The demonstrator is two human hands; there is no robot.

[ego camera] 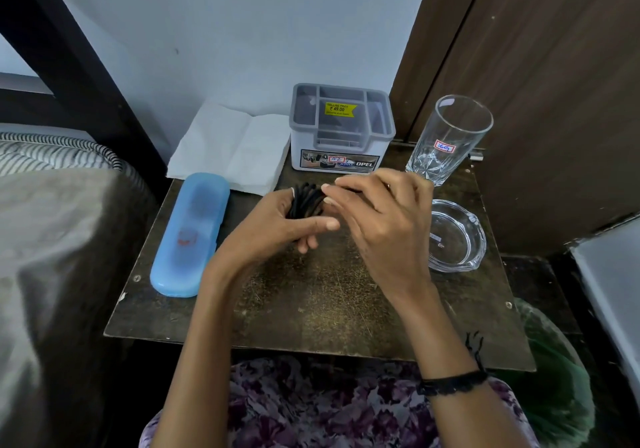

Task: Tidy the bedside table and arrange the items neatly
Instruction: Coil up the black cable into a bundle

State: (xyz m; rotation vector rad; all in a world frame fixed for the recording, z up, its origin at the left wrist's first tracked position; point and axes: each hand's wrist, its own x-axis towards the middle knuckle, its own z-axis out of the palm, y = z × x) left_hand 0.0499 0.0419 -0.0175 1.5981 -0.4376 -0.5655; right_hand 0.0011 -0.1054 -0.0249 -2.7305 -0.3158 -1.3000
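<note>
We've got a bundle of black hair ties (306,202) clamped in our left hand (277,226), held above the table's (311,302) middle; right hand (381,226) pinches its near end, fingers curled. Bundle's long axis runs approx. near-to-far, tilted twd the grey organizer (341,129). Blue case (190,233), napkin (232,146), glass (450,136) & ashtray (457,236) look placed already; ties prob. left to stow.

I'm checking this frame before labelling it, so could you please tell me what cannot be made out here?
- Head view: the black bands are partly hidden by the left hand and right hand; count unclear.
- Blue case: translucent lid blurs its contents.
- Grey organiser: compartment contents too dark.
- Yellow sticker's small print too small.
</note>
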